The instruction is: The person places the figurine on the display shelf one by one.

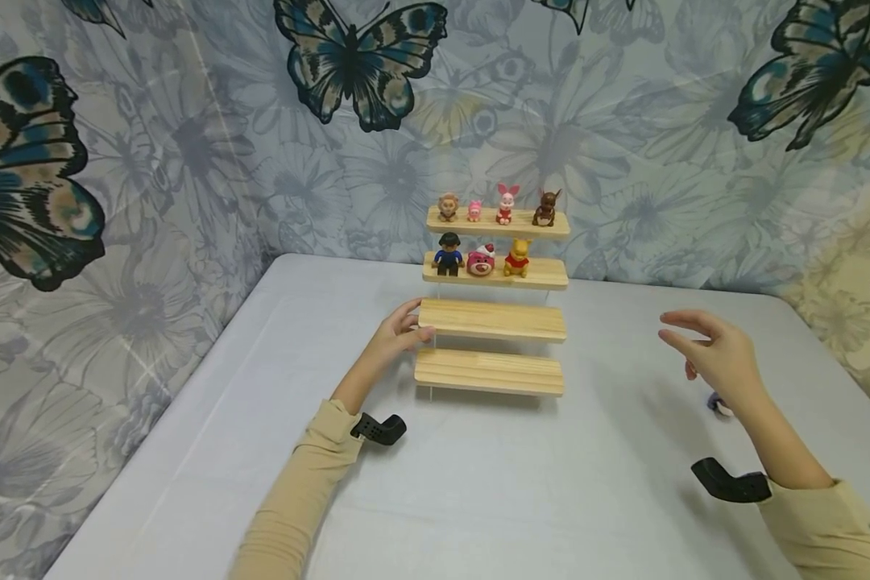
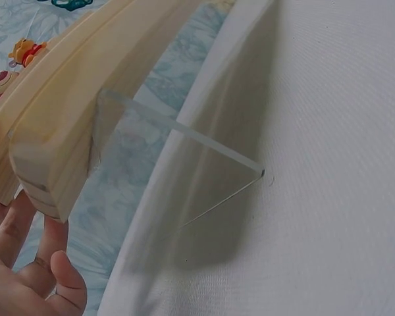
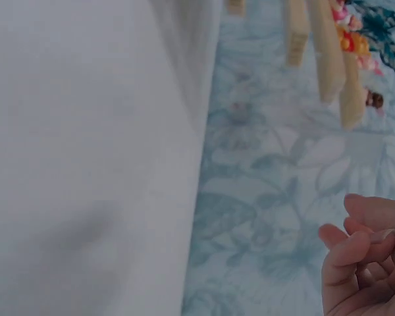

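Note:
A four-tier wooden display shelf (image 1: 491,321) with clear supports stands on the white table. My left hand (image 1: 399,332) grips the left end of its second board from the bottom, thumb in front. In the left wrist view the fingers (image 2: 52,240) reach that board's end. My right hand (image 1: 725,358) is raised over the table to the right, well apart from the shelf. Its fingers (image 3: 345,257) are loosely bent, with nothing seen between them. Beyond the right wrist lies a small dark-and-white figurine (image 1: 721,406), partly hidden by the forearm.
The top board holds a lion-like figurine (image 1: 447,207), a small pink one (image 1: 474,211), a piglet (image 1: 506,205) and a brown one (image 1: 545,209). Below stand a blue-shirted figure (image 1: 449,255), a pink bear (image 1: 481,261) and a yellow bear (image 1: 517,259). A butterfly-print cloth (image 1: 399,177) hangs behind.

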Demonstrator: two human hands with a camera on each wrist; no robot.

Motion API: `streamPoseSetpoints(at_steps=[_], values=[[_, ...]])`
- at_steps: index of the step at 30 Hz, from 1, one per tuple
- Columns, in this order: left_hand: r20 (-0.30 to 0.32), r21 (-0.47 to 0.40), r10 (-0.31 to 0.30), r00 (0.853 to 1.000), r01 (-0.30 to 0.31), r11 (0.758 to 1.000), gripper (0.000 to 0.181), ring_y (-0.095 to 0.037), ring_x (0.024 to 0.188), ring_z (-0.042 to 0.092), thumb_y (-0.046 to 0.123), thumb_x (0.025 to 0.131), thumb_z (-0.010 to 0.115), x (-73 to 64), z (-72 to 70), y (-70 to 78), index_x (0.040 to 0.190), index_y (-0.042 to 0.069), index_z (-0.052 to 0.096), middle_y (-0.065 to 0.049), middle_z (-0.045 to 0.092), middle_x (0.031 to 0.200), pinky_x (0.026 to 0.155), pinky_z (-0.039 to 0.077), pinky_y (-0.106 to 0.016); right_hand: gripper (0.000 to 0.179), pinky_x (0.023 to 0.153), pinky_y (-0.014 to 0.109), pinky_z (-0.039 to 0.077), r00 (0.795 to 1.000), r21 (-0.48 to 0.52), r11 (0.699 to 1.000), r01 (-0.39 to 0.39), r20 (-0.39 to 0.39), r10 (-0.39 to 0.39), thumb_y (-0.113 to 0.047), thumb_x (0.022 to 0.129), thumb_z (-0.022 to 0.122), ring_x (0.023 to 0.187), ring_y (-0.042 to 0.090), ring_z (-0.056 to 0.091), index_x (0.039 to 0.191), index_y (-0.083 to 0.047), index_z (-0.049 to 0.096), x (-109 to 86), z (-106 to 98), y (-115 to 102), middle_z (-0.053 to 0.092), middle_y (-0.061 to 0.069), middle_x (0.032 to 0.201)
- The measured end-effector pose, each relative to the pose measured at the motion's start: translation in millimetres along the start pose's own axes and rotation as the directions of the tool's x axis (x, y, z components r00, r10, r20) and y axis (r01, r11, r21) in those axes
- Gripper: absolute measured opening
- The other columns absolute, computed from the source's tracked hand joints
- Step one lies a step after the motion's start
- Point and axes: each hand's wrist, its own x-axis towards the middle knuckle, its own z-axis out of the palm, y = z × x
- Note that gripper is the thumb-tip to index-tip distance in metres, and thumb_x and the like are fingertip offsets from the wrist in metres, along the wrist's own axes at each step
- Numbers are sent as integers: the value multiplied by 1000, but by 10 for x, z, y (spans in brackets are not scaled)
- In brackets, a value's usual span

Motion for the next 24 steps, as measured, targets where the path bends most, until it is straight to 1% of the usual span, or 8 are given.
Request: streamPoseSetpoints(at_steps=[3, 6, 8, 10, 14, 17, 21, 24], values=[[-1, 4, 0, 1000, 0, 1000, 66, -22, 91, 55, 21, 83, 62, 5, -3, 8, 140, 12, 29, -12, 55, 115, 75, 39, -38, 35, 46, 30, 35, 1000, -38, 999, -13, -16, 13, -27, 85, 63, 40, 20, 49, 117, -12, 58, 8, -53, 271, 58, -9, 108], [4, 8, 1, 1000, -1, 1000, 65, -22, 92, 54, 20, 84, 61, 8, -3, 7, 140, 12, 29, -13, 55, 116, 75, 39, -39, 36, 44, 36, 35, 996, -28, 996, -83, -37, 82, -27, 83, 65, 40, 20, 50, 117, -15, 59, -6, -104, 494, 58, -3, 111], [7, 8, -8, 1000, 8, 1000, 65, -22, 92, 54, 20, 85, 61, 7, 0, 6, 140, 12, 28, -14, 54, 116, 76, 39, -40, 39, 44, 35, 37, 993, -47, 992, -116, -34, 115, -30, 82, 65, 41, 20, 51, 118, -14, 58, -52, -151, 550, 58, -7, 109], [8, 12, -16, 1000, 16, 1000, 65, -21, 92, 54, 19, 86, 61, 7, 0, 7, 141, 11, 27, -15, 54, 117, 77, 38, -40, 41, 42, 37, 37, 989, -49, 989, -142, -33, 141, -29, 83, 65, 42, 20, 51, 118, -12, 57, -94, -201, 560, 56, -18, 102], [14, 13, -22, 1000, 22, 1000, 66, -22, 93, 53, 18, 87, 60, 3, 2, 12, 142, 10, 24, -17, 52, 120, 80, 37, -45, 39, 44, 33, 38, 985, -71, 983, -171, -22, 170, -31, 83, 64, 43, 20, 50, 117, -14, 56, -188, -291, 459, 51, -30, 92], [12, 8, -18, 1000, 18, 1000, 66, -22, 93, 53, 18, 87, 59, 0, 10, 11, 142, 9, 23, -18, 50, 122, 81, 35, -47, 28, 45, 30, 38, 979, -35, 979, -202, -14, 202, -31, 83, 64, 42, 20, 48, 109, -23, 58, -254, -323, 412, 51, -34, 87], [-1, -1, -13, 1000, 13, 1000, 65, -19, 88, 54, 17, 86, 60, 1, -3, 7, 141, 10, 26, -16, 53, 118, 77, 36, -42, 20, 43, 28, 39, 974, 61, 972, -225, 0, 226, -27, 83, 65, 41, 17, 46, 99, -35, 56, -309, -324, 456, 53, -35, 85], [-1, -2, -3, 1000, 3, 1000, 65, -17, 83, 55, 17, 85, 61, 4, -7, -7, 140, 10, 28, -13, 56, 113, 73, 36, -39, 22, 43, 29, 39, 967, 91, 963, -252, 0, 253, -26, 83, 65, 42, 17, 45, 101, -33, 56, -340, -337, 558, 53, -34, 88]])
